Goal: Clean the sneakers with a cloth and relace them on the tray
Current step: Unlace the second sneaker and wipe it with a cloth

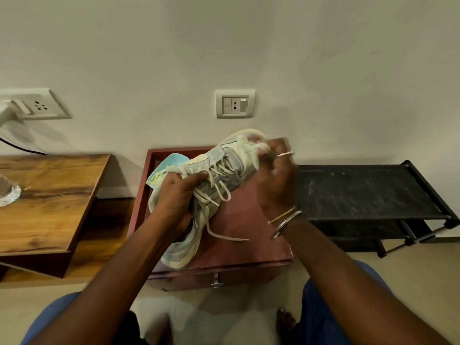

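I hold a pale grey-blue sneaker (224,168) with cream laces in the air above the maroon tray (249,235). My left hand (179,200) grips it around the laced middle, from below. My right hand (276,175), blurred, curls over the toe end and pinches a small pale pinkish cloth (260,146) against it. A loose lace end (236,238) hangs down onto the tray. The second sneaker (179,252) lies on the tray under my left wrist. A light blue piece (171,163) shows at the tray's back left, partly hidden by the held sneaker.
A wooden table (49,195) with a glass object (7,192) stands to the left. A black shoe rack (361,190) sits on the right. Wall sockets (235,103) are behind the tray. The tray has a metal knob (216,282) in front, near my blue-clad knees.
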